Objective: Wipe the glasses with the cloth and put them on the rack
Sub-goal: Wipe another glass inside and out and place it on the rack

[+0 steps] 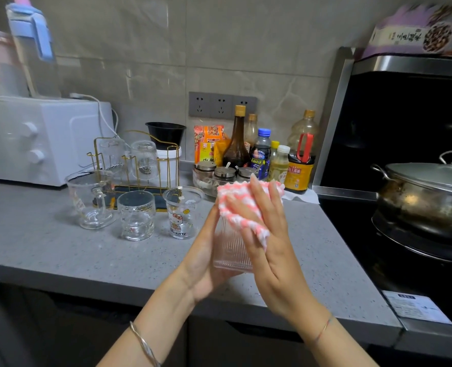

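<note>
A clear ribbed glass (230, 250) is held above the grey counter (60, 250). My left hand (203, 260) grips it from the left and underneath. My right hand (270, 247) presses a pink-and-white cloth (235, 200) against the glass's top and right side with straight fingers; its thumb is hidden. The gold wire rack (140, 165) stands at the back left with two glasses (112, 152) (144, 157) upside down on it. In front of the rack stand a handled glass mug (92, 200), a short tumbler (137, 215) and a cartoon-printed cup (182, 213).
A white oven (34, 139) sits at the back left. Sauce bottles (262, 154) and spice jars (214, 168) crowd the wall behind my hands. A lidded steel pot (426, 194) sits on the black hob to the right. The counter's front edge runs below my wrists.
</note>
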A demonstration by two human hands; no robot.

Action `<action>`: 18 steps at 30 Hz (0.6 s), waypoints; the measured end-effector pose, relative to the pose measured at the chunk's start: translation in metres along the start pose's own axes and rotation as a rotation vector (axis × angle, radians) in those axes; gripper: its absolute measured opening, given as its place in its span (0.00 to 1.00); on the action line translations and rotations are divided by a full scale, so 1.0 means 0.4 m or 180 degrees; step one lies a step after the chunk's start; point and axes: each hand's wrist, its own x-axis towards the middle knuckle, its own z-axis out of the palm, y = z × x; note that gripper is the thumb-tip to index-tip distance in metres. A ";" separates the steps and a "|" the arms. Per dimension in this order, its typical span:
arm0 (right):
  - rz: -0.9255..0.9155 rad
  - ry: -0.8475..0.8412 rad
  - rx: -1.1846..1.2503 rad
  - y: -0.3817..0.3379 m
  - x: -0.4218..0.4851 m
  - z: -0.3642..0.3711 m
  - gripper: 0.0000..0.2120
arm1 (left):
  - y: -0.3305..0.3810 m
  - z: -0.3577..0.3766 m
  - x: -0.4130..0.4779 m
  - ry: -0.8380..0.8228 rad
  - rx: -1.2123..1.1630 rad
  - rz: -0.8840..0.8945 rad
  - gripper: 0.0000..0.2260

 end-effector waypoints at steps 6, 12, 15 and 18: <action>-0.0309 -0.0217 0.0027 -0.016 -0.047 0.028 0.20 | 0.018 -0.010 0.001 -0.0160 -0.0232 -0.0076 0.39; -0.0270 -0.0391 0.0025 -0.011 -0.094 0.040 0.21 | 0.029 -0.018 -0.005 -0.0119 -0.0405 -0.0324 0.39; -0.0309 -0.0385 -0.0079 -0.005 -0.089 0.033 0.20 | 0.027 -0.013 0.000 -0.0083 -0.0354 -0.0511 0.41; -0.0261 -0.0267 -0.0092 -0.003 -0.059 0.019 0.20 | 0.019 0.001 0.002 -0.0272 -0.0433 -0.0412 0.39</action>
